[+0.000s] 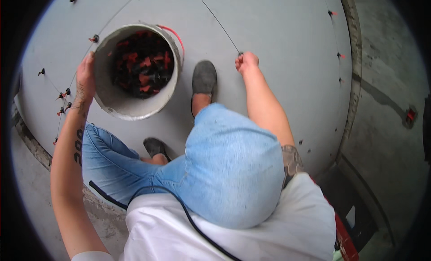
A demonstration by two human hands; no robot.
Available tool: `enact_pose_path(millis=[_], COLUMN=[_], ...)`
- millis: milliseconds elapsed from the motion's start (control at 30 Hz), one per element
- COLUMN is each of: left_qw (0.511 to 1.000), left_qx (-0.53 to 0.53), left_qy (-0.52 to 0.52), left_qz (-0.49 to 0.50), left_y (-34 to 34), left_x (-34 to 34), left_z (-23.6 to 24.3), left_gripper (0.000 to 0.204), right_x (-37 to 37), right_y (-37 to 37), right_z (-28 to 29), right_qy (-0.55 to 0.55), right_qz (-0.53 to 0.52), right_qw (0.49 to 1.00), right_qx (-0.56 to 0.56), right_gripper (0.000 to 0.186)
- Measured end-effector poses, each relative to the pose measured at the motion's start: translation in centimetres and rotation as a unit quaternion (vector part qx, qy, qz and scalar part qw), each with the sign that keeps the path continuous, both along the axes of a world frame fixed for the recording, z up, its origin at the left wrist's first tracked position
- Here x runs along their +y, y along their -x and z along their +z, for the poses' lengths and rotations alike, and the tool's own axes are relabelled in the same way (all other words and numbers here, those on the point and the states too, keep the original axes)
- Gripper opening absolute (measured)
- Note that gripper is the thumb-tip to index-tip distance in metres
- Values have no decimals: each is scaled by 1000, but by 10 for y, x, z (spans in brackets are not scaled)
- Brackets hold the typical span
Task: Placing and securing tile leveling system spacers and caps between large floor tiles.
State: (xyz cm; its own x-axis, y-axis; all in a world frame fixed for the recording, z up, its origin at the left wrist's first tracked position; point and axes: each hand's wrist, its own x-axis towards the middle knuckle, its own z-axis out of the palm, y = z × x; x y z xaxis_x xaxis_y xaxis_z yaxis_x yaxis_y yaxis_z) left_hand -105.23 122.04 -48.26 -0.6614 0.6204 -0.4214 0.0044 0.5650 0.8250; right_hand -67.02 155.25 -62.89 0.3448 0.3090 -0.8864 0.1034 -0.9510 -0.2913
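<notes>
A pale grey bucket stands in front of me on the large grey tiles, filled with loose black and red tile levelling clips. My left hand grips the left side of its rim, fingers along the outside wall. Ahead of my right foot, my right hand is closed low over the thin dark joint between tiles. A small dark piece, seemingly a tile levelling clip, shows at its fingertips; the fingers cover most of it.
Several clips stand along the joint left of the bucket, and more clips near the right tile edge. Past that edge lies rough concrete floor. My shoes rest on the tiles. A black cable crosses my shirt.
</notes>
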Motion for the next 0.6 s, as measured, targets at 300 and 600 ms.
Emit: enact_pose_path(millis=[300, 600], left_qw=[999, 1000], left_qx=[-44, -4], left_qy=[17, -2], left_qz=[19, 18], left_y=[3, 4], left_x=[-3, -7], left_z=[22, 9], left_gripper=[52, 53], right_x=[-18, -8], right_y=[-31, -29], right_z=[-7, -16], right_qy=[-1, 6], right_qz=[0, -6], right_qw=[996, 990], right_qx=[89, 138], right_gripper=[13, 8])
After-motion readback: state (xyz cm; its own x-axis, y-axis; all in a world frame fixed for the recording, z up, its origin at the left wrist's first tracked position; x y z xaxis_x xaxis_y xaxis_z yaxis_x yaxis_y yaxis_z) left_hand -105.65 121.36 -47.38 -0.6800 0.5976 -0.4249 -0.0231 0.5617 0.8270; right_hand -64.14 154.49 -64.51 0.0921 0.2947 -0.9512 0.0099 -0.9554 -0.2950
